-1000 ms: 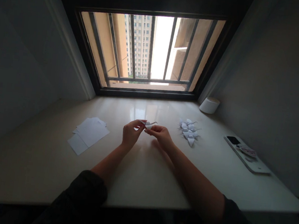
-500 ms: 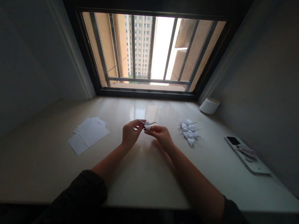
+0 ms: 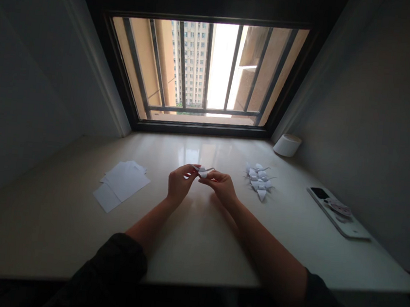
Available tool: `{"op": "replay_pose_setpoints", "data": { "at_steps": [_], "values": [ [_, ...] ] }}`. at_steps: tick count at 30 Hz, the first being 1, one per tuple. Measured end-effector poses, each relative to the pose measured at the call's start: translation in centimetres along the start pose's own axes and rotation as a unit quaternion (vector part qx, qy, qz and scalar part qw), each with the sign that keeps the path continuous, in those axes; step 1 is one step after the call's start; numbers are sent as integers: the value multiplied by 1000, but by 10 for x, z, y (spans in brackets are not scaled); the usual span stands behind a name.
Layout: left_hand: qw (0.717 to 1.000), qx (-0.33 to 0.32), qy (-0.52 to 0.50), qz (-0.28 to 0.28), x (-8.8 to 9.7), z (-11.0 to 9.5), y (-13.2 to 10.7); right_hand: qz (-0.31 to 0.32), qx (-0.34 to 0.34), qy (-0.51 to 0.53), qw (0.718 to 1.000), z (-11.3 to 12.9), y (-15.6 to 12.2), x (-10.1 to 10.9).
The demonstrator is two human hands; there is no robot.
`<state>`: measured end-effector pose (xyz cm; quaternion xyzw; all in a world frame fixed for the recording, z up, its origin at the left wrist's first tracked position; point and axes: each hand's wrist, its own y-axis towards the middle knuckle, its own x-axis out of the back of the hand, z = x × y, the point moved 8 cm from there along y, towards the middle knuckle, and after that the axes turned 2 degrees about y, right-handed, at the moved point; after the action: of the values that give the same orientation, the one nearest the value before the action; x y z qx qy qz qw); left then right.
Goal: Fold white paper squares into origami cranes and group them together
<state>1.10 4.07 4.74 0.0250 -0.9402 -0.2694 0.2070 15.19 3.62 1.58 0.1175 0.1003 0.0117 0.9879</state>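
A small white paper crane [image 3: 203, 172] is held above the middle of the pale sill, its thin folded end pointing right. My left hand [image 3: 180, 182] pinches it from the left between thumb and fingers. From the right, my right hand [image 3: 221, 184] has its thumb and fingers closed on the crane's other side; the fingers partly cover the paper. Several finished-looking paper cranes [image 3: 260, 180] lie bunched to the right of my hands. On the left rests a loose stack of white paper sheets [image 3: 125, 184].
A phone [image 3: 338, 214] with a round grip on its back lies at the right by the wall. In the back right corner a white cylinder [image 3: 287, 145] leans. A barred window [image 3: 208, 71] stands behind the sill [image 3: 188, 244], whose front edge is near me.
My right fingers have shifted slightly up and back along the crane's right side. The left hand is nearly still, and the things on the sill are unchanged.
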Motion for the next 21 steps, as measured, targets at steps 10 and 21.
{"op": "replay_pose_setpoints", "data": {
  "at_steps": [10, 21],
  "values": [
    [999, 32, -10, -10, 1, 13, 1, -7, -16, -10, 1000, 0, -3, -4],
    [967, 106, -234, 10, -12, 34, 5, -24, 164, -244, 956, 46, -16, 3]
  ]
}}
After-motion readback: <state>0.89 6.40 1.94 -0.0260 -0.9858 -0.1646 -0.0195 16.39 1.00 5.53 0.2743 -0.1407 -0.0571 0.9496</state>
